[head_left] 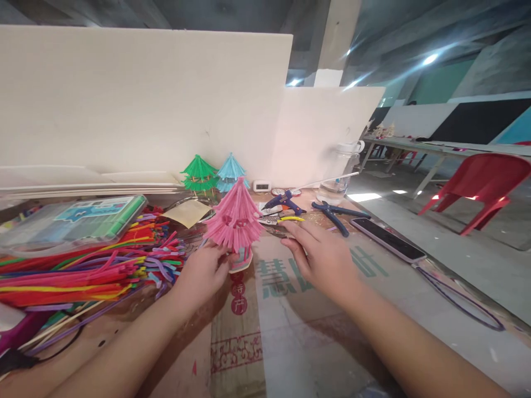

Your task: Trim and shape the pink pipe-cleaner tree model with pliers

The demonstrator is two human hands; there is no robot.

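Note:
A pink two-tiered pavilion model [237, 215], its fringed roofs seemingly made of pipe cleaners, stands upright on a small pale base. My left hand [207, 271] grips it low on its left side, the fingertips partly hidden under the lower roof. To the right, my right hand [321, 257] reaches forward with index finger and thumb apart. Its fingertips are beside a yellow-handled cutting tool [292, 218]; whether they touch it I cannot tell. A blue glue gun [286, 203] lies just beyond, and blue-handled pliers [332, 213] rest farther right.
Green [199, 172] and light blue pavilion models [231, 168] stand behind. Colourful pipe cleaners [83, 276] and a plastic case [74, 221] crowd the left. A phone [388, 240] with a strap, a clear jug [338, 171] and a small digital display [262, 186] are also on the table.

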